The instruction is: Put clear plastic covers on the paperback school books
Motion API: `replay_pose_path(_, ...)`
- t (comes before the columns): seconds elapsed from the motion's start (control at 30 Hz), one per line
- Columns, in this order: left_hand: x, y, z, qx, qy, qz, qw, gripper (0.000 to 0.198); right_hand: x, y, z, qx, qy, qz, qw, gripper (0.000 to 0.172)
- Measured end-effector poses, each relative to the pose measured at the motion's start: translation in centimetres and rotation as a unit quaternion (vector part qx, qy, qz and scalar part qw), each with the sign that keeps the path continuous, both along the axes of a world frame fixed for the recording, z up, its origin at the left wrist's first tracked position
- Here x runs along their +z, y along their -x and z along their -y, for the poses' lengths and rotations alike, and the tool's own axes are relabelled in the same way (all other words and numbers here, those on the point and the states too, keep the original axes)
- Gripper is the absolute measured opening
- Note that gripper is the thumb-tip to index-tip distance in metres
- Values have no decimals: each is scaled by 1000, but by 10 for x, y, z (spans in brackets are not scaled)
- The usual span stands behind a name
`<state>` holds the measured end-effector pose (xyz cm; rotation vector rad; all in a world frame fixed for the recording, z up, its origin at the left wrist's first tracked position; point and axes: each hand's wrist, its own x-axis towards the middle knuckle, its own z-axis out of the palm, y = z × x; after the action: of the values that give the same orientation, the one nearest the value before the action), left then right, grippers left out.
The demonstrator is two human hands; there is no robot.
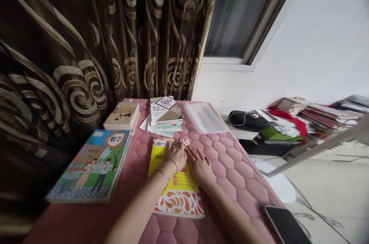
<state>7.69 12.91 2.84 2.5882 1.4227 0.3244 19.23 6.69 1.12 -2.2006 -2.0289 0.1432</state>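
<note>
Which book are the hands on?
The yellow book with the orange patterned band: the left hand lies on its cover, the right hand at its right edge. The blue-covered book, tan pile and white-topped pile lie untouched.

Pink worktop (225, 165), padded hex pattern.
Yellow bk (182, 183) ctr; maths bks (92, 165) L, brown bks (121, 115) behind; white bks (164, 112) far ctr, plastic sleeves (205, 117) to R; phone (285, 224) nr R edge.

Yellow book (182, 187) with title partly hidden behind the left hand (176, 155), small cover print illegible, 2 forearms (138, 202) and phone (285, 224) cut off at bottom edge, white stand (323, 147) cropped at right edge
</note>
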Motion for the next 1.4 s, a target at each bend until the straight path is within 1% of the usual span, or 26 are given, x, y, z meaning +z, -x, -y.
replay_pose_path(0.1, -4, 12, -5, 40, -11, -5, 999, 55, 3, 1, 0, -4, 13, -7, 1000, 50)
replay_pose_path(0.2, -2, 37, -8, 81, -18, -21, 996, 57, 6, 2, 1, -4, 20, -11, 1000, 50)
replay_pose_path(0.3, 1, 64, -13, 92, -1, -43, 995, 58, 7, 2, 2, -6, 20, -12, 1000, 51)
replay_pose_path(0.4, 2, 81, -15, 98, 17, -55, 994, 58, 9, 2, 4, -4, 22, -10, 1000, 51)
replay_pose_path(0.47, 1, 83, -16, 98, 19, -60, 993, 58, 15, 5, 3, 0, 27, 2, 1000, 51)
replay_pose_path(0.53, -1, 82, -15, 100, 13, -64, 993, 58, 24, 16, -4, 5, 32, 17, 999, 52)
replay_pose_path(0.6, -3, 80, -15, 100, 5, -68, 993, 57, 33, 33, -17, 21, 25, 14, 999, 50)
replay_pose_path(0.67, -5, 79, -15, 97, -2, -67, 993, 55, 38, 55, -33, 62, 7, -17, 998, 51)
replay_pose_path(0.77, -8, 80, -16, 90, -11, -66, 994, 54, 36, 81, -53, 131, 10, -65, 989, 56)
replay_pose_path(0.83, -8, 81, -16, 90, -10, -68, 994, 54, 29, 88, -59, 139, 24, -75, 987, 59)
replay_pose_path(0.93, -5, 82, -16, 96, -7, -63, 993, 54, 21, 78, -57, 91, 29, -61, 994, 63)
replay_pose_path(1.03, -1, 82, -13, 106, -5, -54, 993, 56, 17, 56, -50, 13, 31, -40, 999, 68)
replay_pose_path(1.1, 1, 84, -10, 115, 2, -49, 992, 59, 15, 41, -46, -20, 36, -34, 999, 68)
replay_pose_path(1.23, 0, 90, -8, 136, 6, -53, 989, 59, 12, 27, -43, -36, 39, -28, 998, 67)
replay_pose_path(1.33, 0, 92, -6, 156, 5, -67, 986, 57, 12, 26, -44, -32, 40, -22, 998, 66)
replay_pose_path(1.4, 2, 90, 1, 165, 2, -74, 984, 56, 14, 27, -43, -29, 40, -13, 999, 65)
